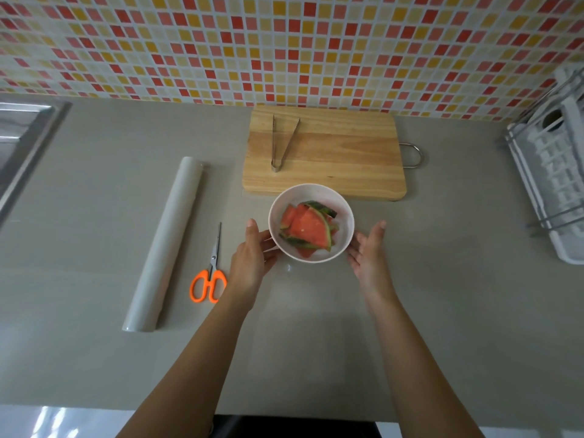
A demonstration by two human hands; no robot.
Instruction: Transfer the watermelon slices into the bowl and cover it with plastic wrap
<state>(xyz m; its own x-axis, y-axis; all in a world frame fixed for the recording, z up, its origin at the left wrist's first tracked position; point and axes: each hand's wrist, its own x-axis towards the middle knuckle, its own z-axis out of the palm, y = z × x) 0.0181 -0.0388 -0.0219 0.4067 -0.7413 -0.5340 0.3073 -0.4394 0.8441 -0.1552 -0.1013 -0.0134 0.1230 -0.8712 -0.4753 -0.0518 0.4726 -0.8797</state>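
left hand [252,257], fingers relaxed, touches the bowl [343,213]; right hand [368,251] spread wide just beside it. watermelon slices [308,227] all inside: transfer judged done. film over the rim: cannot tell. plastic wrap roll [167,245] lies left; tongs [281,143] on board [347,159].

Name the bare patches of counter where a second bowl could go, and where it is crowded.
Bare: between sink and wrap roll; between bowl and drying rack, right of the right hand. Crowded: scissors, left hand, bowl and cutting board sit close together.
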